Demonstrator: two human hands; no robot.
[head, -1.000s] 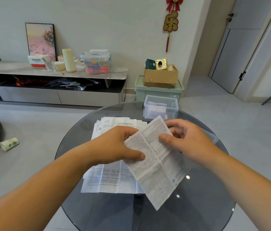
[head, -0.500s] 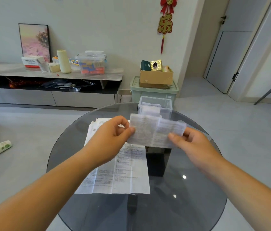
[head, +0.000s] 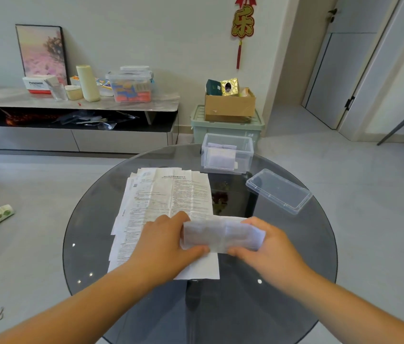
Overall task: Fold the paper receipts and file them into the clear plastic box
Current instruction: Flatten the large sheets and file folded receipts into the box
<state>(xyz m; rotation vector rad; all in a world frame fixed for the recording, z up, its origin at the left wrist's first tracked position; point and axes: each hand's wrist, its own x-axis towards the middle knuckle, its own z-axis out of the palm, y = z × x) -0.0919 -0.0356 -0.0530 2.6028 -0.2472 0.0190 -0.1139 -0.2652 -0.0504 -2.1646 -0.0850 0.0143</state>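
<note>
I hold a folded receipt (head: 223,234) as a short, wide strip between both hands, just above the near middle of the round glass table (head: 305,259). My left hand (head: 163,244) pinches its left end, thumb along the lower edge and fingers curled behind the paper. My right hand (head: 270,247) grips the right end the same way, thumb at the lower edge and fingers wrapped over the top corner. The strip spans the gap between the two grips and hangs over the near right corner of the stack of unfolded receipts (head: 166,194). That stack lies flat on the glass and runs from under my left hand toward the far edge. The clear plastic box (head: 227,155) stands at the far edge of the table, just beyond the stack's far right corner, with folded papers already standing inside it. Its lid (head: 279,191) lies flat on the glass toward the right edge, near the box but apart from it.
</note>
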